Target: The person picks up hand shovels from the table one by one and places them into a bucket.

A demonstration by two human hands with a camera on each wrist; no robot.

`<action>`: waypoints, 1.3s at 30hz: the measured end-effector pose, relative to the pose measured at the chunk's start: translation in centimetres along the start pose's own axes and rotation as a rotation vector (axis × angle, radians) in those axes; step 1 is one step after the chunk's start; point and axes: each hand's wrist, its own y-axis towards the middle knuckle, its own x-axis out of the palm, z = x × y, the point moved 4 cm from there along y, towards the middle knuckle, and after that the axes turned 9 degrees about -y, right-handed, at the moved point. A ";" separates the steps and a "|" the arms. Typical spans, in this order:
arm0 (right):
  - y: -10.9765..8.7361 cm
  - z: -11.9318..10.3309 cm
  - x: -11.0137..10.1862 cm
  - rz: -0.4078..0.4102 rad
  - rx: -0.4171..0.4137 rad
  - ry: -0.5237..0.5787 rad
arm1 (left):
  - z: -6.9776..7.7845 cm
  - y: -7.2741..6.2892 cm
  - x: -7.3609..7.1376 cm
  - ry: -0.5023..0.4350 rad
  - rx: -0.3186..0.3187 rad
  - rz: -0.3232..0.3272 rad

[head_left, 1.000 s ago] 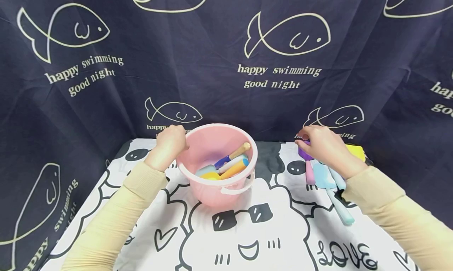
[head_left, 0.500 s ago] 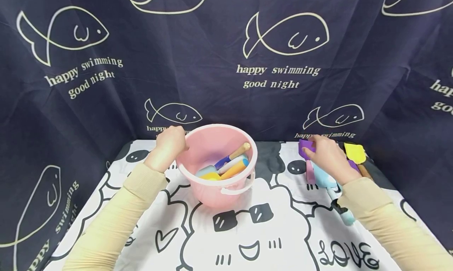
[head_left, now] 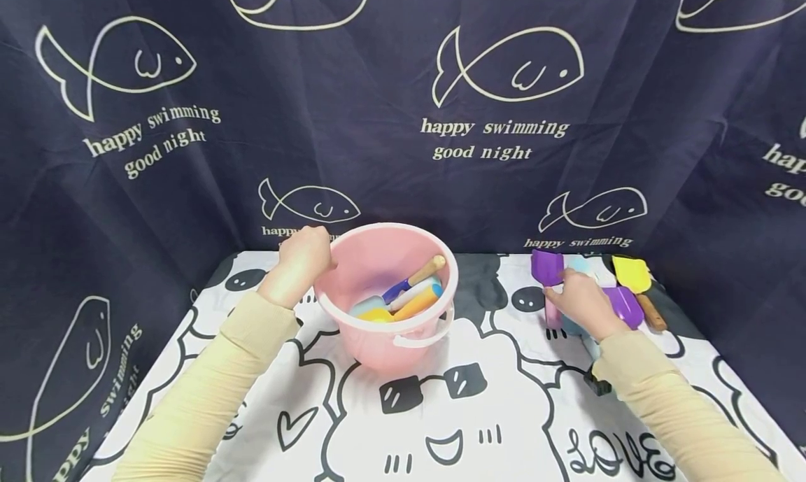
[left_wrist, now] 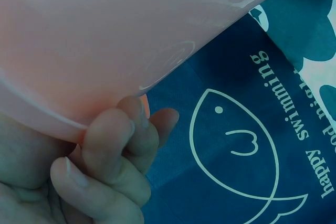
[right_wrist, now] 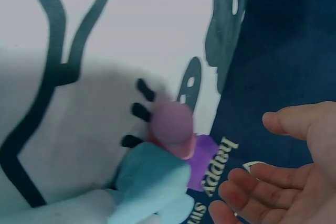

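Note:
My left hand (head_left: 305, 258) grips the rim of a pink bucket (head_left: 384, 345) at its left side; in the left wrist view the fingers (left_wrist: 107, 140) curl over the wall. Inside the bucket lie several spatulas, among them a blue one with a wooden handle (head_left: 427, 269) and one with an orange handle (head_left: 417, 301). My right hand (head_left: 582, 303) is over a group of spatulas at the right, its fingers loosely bent and holding nothing in the right wrist view. Beside it are a purple spatula (head_left: 546, 266) with a pink handle and a light blue one (right_wrist: 152, 177), partly hidden.
A yellow spatula (head_left: 632, 273) with a wooden handle and another purple spatula (head_left: 623, 306) lie right of the hand. The bucket's white handle (head_left: 425, 336) hangs at its front. A dark fish-print curtain (head_left: 390, 118) stands behind the patterned tablecloth (head_left: 491, 454).
My right hand has come down and back toward me over the light blue spatulas, uncovering the purple and yellow ones. The left hand and bucket stay put.

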 end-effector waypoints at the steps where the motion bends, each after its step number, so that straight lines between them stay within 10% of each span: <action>1: 0.0 0.3 0.3 -0.021 0.013 0.001 | 0.0 0.0 0.0 0.000 0.000 0.000; 17: 0.6 1.5 3.8 -0.191 0.055 -0.036 | 0.1 -0.2 0.1 0.000 -0.012 -0.010; 39: 1.2 0.9 5.4 -0.179 0.139 -0.055 | 0.2 -0.5 0.0 -0.005 0.005 0.014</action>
